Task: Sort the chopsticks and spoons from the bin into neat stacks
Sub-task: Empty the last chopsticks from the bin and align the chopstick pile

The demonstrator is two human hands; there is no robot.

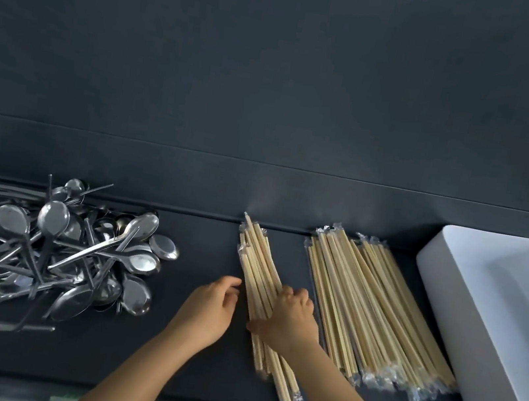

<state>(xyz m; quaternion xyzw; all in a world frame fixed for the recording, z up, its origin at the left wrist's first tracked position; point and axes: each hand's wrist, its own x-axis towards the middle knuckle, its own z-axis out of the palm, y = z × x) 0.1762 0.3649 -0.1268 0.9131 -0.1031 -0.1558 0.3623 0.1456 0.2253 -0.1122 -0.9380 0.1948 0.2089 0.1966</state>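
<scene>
A small bundle of wrapped wooden chopsticks (258, 261) lies slanted on the dark table (207, 243), near the middle. My right hand (289, 318) grips this bundle around its middle, fingers curled over it. My left hand (213, 306) sits just left of the bundle, fingers loosely curled, fingertips close to the sticks; contact is unclear. A larger stack of wrapped chopsticks (374, 308) lies to the right. A loose heap of metal spoons (54, 247) covers the left side.
A white plastic bin (492, 326) lies on its side at the far right. A dark wall rises behind the table. The table's front edge runs along the bottom of the view.
</scene>
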